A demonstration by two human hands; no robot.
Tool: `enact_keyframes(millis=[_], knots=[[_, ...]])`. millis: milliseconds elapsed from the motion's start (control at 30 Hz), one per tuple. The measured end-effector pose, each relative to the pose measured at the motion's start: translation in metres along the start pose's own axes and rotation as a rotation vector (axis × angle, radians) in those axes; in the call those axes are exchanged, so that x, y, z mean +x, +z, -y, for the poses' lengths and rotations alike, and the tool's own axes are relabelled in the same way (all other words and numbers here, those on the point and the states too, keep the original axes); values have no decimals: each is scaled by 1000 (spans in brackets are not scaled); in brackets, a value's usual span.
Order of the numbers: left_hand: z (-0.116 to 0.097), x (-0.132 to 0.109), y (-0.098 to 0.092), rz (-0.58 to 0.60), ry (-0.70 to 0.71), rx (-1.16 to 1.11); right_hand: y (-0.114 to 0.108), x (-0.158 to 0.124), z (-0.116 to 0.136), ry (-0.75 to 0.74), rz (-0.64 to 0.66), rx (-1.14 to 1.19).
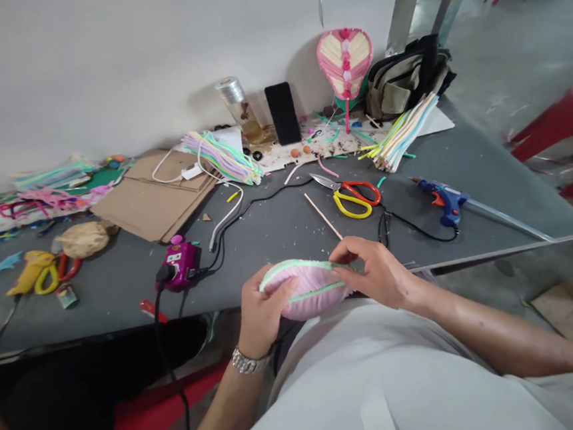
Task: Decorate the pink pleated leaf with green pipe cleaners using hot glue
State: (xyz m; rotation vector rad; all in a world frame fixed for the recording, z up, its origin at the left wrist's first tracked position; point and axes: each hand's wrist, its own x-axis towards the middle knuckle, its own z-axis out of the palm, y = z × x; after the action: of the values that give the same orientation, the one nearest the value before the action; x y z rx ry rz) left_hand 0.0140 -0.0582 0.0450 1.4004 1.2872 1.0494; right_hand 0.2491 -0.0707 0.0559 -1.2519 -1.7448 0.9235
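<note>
Close to my body I hold a pink fan-shaped craft piece edged with a mint-green strip. My left hand wraps round its left end, a watch on the wrist. My right hand pinches the green strip at the piece's upper right edge, fingers closed on it. A thin wooden stick lies on the grey table just beyond my right hand.
On the table lie red-and-yellow scissors, a blue glue gun, a purple power strip with cables, cardboard sheets, bundles of pastel straws, a finished heart-shaped fan, a phone, a bottle and a bag. Red chairs stand right.
</note>
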Motion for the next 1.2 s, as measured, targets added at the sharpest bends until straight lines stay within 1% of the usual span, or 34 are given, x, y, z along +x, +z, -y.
enact_keyframes(millis=[167, 267, 433, 567, 733, 867, 967, 1067, 1200], knots=[[-4, 2, 7, 9, -132, -85, -2, 8, -8, 211, 88, 185], [-3, 6, 11, 31, -193, -149, 0, 14, -16, 305, 123, 273], [8, 20, 15, 106, -306, -303, 3, 27, -33, 413, 128, 337], [16, 27, 14, 141, -314, -371, 0, 38, -39, 471, 97, 377], [20, 21, 7, 204, -311, -411, -4, 40, -40, 490, 48, 428], [19, 18, 3, 152, -350, -401, -5, 36, -43, 501, 63, 419], [16, 19, 1, 116, -355, -450, -8, 31, -45, 485, 118, 357], [15, 19, 0, 114, -344, -476, -12, 27, -43, 463, 161, 324], [20, 17, -1, 120, -314, -464, -12, 24, -39, 434, 142, 316]])
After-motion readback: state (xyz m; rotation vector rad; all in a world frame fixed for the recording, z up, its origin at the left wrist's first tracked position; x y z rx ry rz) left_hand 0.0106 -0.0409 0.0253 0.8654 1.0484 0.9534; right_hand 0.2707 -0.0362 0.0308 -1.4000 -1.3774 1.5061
